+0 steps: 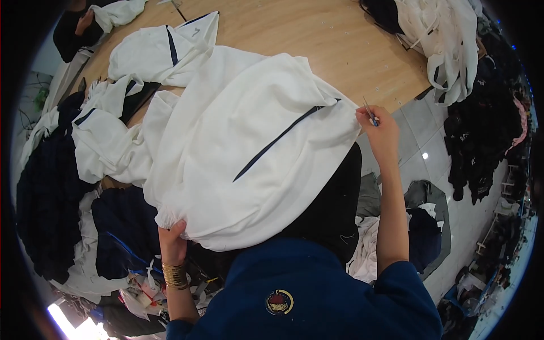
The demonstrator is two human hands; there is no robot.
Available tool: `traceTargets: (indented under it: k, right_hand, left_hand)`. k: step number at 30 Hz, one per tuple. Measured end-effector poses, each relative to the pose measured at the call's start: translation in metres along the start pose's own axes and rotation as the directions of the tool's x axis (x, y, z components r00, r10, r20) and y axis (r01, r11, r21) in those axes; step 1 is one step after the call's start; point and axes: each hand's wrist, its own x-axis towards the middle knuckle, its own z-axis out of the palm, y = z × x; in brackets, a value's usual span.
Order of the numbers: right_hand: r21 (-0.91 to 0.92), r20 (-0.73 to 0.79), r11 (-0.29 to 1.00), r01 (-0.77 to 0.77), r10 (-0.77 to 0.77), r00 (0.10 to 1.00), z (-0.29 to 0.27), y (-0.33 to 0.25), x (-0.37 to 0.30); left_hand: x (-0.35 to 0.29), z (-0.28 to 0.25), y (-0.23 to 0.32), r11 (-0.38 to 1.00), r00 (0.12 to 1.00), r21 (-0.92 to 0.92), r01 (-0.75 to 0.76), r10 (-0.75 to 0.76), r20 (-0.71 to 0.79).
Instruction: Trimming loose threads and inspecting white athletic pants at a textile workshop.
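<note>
A large white garment (209, 124) lies spread over my lap and the table's near edge, with a narrow navy strip (272, 144) running slantwise across it. At its lower left, my left hand (173, 242) is closed on a gathered edge of the cloth. My right hand (381, 129) is closed around small thread snips (368, 109) with a blue part, their tips pointing up. The fingertips of that hand also touch the garment's right corner, though whether they pinch it is hard to tell.
More white pieces with navy trim (153, 54) lie on the wooden table (328, 42). Another person's hand (85, 21) shows at the far left. White cloth (447, 39) hangs off the far right corner. Dark garments (51, 187) are heaped at left, others (476, 141) on the tiled floor.
</note>
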Motion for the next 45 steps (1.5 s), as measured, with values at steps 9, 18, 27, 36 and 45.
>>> traceTargets:
  k: [9,18,27,36,45]
  right_hand:
    - [0.059,0.1,0.976,0.208,-0.213,0.972,0.02,-0.017,0.004]
    - [0.455,0.444,0.877,-0.153,-0.075,0.893,0.023,-0.053,0.009]
    - [0.5,0.551,0.86,-0.108,-0.219,0.805,0.004,-0.097,-0.029]
    - [0.382,0.206,0.922,0.068,-0.156,0.966,-0.006,-0.08,-0.037]
    - [0.036,0.014,0.926,0.375,-0.375,0.927,-0.025,-0.085,-0.059]
  left_hand:
    - [0.0,0.001,0.06,0.537,0.926,0.8,0.266,-0.374,-0.057]
    - [0.032,0.109,0.079,0.489,0.881,0.75,-0.445,0.09,0.465]
    - [0.123,0.212,0.028,0.624,0.555,0.335,-0.706,0.195,0.809]
    - [0.097,0.215,0.043,0.812,0.697,0.525,-0.254,-0.223,0.682]
    - [0.087,0.21,0.038,0.843,0.796,0.49,-0.22,-0.135,0.59]
